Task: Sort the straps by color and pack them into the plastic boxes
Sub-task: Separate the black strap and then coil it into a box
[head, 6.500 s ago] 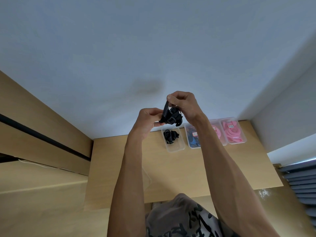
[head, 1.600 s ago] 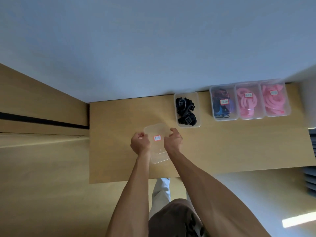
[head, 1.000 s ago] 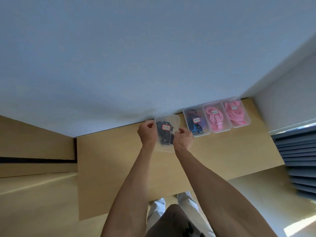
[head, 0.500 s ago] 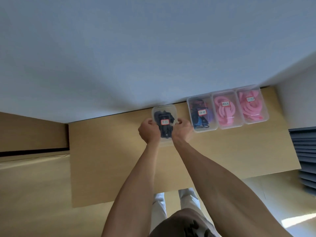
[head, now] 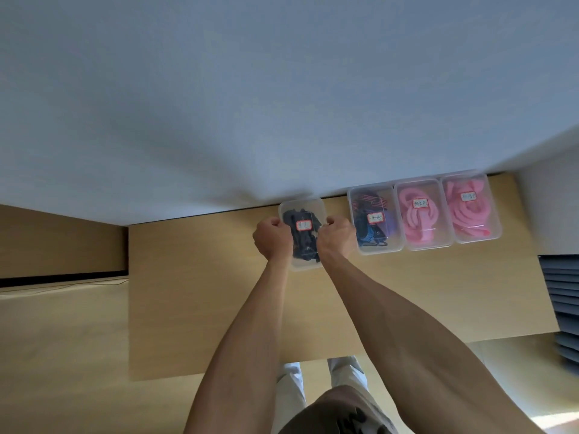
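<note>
both hands now fists gripping lidded black-strap box sides, prev. lid on table

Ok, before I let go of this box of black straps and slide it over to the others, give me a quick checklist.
1. Lid on the black strap box: sits on top; fully snapped cannot tell.
2. Left hand and right hand gripping opposite sides: ok.
3. Only black straps inside: ok, as far as the lid shows.
4. Label on the lid: ok; wording too small to read.
5. Gap on the table beside the blue strap box: ok, bare wood.
6. Both pink strap boxes closed and lined up: ok.
</note>
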